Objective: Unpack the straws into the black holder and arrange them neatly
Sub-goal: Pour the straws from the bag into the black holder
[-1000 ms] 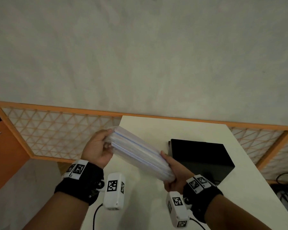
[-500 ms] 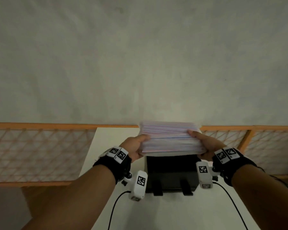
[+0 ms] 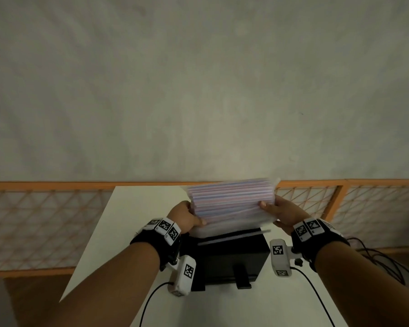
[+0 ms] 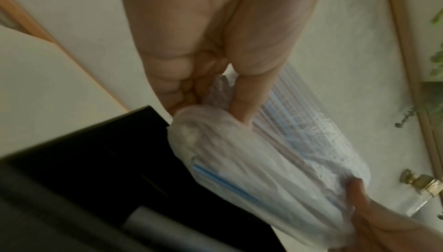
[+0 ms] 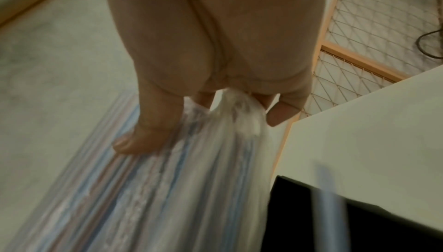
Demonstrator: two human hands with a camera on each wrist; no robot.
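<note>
A clear plastic bag of pink, blue and white straws [image 3: 232, 201] is held level just above the open black holder [image 3: 232, 258] on the white table [image 3: 137, 220]. My left hand [image 3: 195, 214] pinches the bag's bunched left end [image 4: 223, 93], thumb on top. My right hand [image 3: 273, 211] grips the bunched right end [image 5: 239, 112], thumb pressed on the straws [image 5: 134, 180]. A few loose straws [image 3: 234, 236] lie blurred between the bag's underside and the holder's top; one streaks past [image 5: 328, 189]. The holder's inside is hidden.
The table is narrow, with its left edge close to my left forearm. An orange lattice railing [image 3: 45, 220] runs behind and on both sides. Black cables [image 3: 378, 258] lie on the floor at the right. Two small black tabs [image 3: 242, 276] stick out of the holder's front.
The bag swung from a slant left of the holder to level over it. My right hand moved from the near end to the right end. Loose straws now show under the bag.
</note>
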